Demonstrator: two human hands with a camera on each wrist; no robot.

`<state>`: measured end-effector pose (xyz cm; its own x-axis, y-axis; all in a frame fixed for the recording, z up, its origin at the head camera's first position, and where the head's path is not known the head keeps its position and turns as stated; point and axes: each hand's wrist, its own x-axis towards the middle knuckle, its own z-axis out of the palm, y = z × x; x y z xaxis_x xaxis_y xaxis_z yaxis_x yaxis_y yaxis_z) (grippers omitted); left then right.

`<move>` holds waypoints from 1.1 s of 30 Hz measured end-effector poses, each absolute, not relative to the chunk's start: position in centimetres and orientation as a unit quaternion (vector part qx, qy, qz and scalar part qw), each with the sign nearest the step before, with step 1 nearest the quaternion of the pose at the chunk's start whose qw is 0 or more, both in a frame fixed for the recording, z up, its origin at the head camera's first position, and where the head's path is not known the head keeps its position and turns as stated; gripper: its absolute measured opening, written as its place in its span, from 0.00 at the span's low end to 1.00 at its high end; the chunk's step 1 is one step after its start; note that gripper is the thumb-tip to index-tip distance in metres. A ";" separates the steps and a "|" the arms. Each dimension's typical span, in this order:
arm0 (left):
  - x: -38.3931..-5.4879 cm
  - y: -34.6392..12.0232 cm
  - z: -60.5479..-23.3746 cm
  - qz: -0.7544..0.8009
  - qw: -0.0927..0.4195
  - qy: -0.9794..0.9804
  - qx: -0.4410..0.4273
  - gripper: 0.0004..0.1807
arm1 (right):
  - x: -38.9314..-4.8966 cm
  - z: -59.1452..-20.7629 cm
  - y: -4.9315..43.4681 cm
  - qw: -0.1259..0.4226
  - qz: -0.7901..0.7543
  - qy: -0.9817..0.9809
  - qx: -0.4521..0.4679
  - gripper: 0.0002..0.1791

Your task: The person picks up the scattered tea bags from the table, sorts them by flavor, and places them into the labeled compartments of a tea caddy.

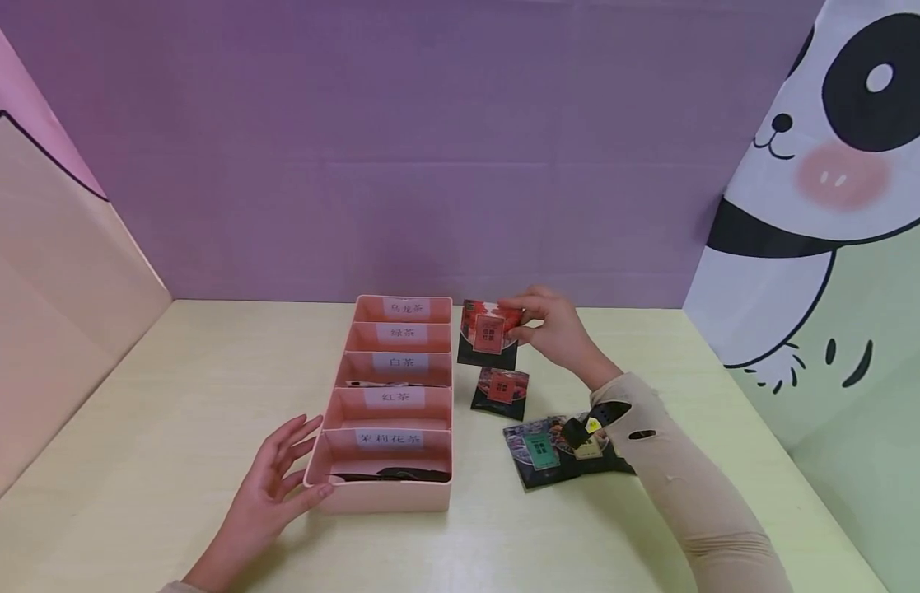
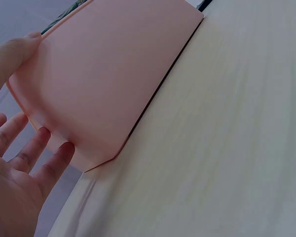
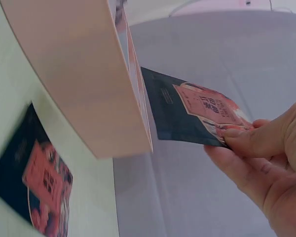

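Note:
My right hand (image 1: 562,329) pinches a red-and-black tea sachet (image 1: 489,336) by its edge between thumb and fingers. In the right wrist view the sachet (image 3: 197,111) is held up beside the box's side wall, level with its rim. The long pink divided box (image 1: 385,497) has a labelled strip in each compartment. Dark sachets (image 1: 411,474) lie in its nearest compartment, and a thin packet edge (image 1: 389,384) shows in the middle one. My left hand (image 1: 273,476) rests at the box's near left corner, thumb (image 2: 19,52) at the rim, fingers fairly straight along the side.
Right of the box a smaller red-and-black sachet (image 1: 500,393) lies on the table. Nearer, sachets with green (image 1: 539,451) and yellow (image 1: 589,449) labels lie partly under the right wrist. A purple backdrop (image 1: 430,165) stands behind the table (image 1: 207,395).

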<state>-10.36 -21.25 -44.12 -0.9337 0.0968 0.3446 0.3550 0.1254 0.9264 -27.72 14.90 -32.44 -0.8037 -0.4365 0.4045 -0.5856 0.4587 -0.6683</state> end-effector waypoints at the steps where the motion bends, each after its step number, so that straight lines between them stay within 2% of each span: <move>1: -10.3 -21.2 -44.1 -0.642 0.100 -0.745 -0.151 0.47 | -27.5 -32.3 14.6 0.089 0.425 -0.846 0.309 0.23; 9: -10.3 -21.3 -44.2 -0.641 0.101 -0.745 -0.152 0.46 | -25.8 -32.0 12.4 0.073 0.423 -0.826 0.365 0.24; 26: -10.4 -21.3 -44.2 -0.647 0.102 -0.737 -0.165 0.47 | -24.0 -34.5 7.8 0.115 0.406 -0.769 0.480 0.22; 33: -10.4 -21.3 -44.2 -0.651 0.103 -0.733 -0.167 0.47 | -22.8 -35.8 6.4 0.071 0.398 -0.764 0.503 0.20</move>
<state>-10.41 -21.29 -44.20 -0.9227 0.1112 0.3691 0.3797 0.0972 0.9200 -22.84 6.38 -35.76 -0.4841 -0.7119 0.5088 -0.8249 0.1773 -0.5367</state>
